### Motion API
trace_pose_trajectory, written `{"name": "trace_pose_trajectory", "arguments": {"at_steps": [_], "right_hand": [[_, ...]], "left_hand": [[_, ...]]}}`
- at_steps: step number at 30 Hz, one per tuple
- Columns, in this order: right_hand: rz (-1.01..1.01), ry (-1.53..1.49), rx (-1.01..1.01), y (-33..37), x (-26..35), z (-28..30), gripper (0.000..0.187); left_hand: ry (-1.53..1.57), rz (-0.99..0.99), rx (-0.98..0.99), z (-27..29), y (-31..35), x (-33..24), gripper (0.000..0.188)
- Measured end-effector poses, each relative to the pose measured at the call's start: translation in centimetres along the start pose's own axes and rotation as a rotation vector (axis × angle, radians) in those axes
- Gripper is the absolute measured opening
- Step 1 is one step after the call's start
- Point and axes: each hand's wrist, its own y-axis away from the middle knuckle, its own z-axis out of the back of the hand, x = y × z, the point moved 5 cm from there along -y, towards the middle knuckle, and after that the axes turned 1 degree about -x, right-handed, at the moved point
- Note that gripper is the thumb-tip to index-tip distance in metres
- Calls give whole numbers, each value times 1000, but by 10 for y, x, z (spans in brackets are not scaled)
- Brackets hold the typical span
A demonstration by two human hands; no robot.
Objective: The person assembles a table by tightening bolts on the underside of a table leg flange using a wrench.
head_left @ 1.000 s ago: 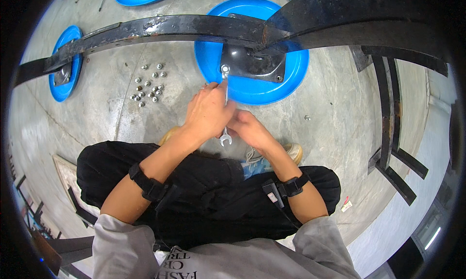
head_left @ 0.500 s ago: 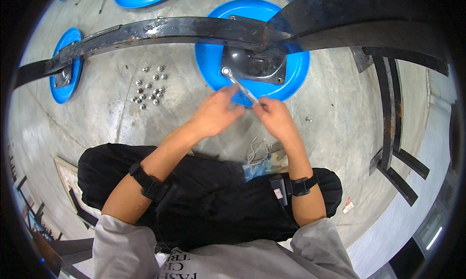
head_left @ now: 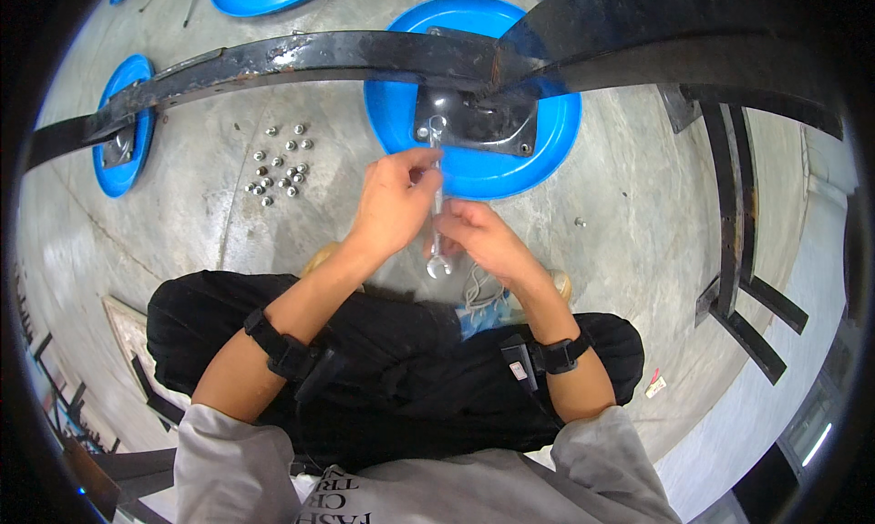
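Observation:
A silver combination wrench [head_left: 437,189] points away from me, ring end far and open end near. It looks lifted off the bolt [head_left: 424,132] at the near left corner of a black metal plate [head_left: 483,134]. That plate lies in a round blue dish [head_left: 510,185]. Around the wrench's upper shaft, my left hand [head_left: 390,200] is closed. Lower on the shaft my right hand [head_left: 483,237] is closed too, its fingertips slightly blurred. Another bolt [head_left: 526,148] sits at the plate's right corner.
A black steel beam [head_left: 337,57] crosses over the dish and joins a wider black beam [head_left: 674,36] at right. Several loose bolts [head_left: 290,169] lie on the concrete floor at left, one nut or bolt [head_left: 581,222] at right. Black frame legs [head_left: 734,214] stand at far right.
The wrench has come off the corner bolt and swung from a slant to nearly straight toward me. My right hand has moved left and nearer; my left hand has moved up its shaft.

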Motion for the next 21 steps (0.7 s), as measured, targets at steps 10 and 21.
{"name": "trace_pose_trajectory", "arguments": {"at_steps": [10,21], "right_hand": [[21,36,28,-10,-17,-4,15],[20,39,-18,-11,-19,-1,15]], "left_hand": [[-158,53,-19,2,-1,1,30],[-210,77,64,2,-2,-6,35]]}}
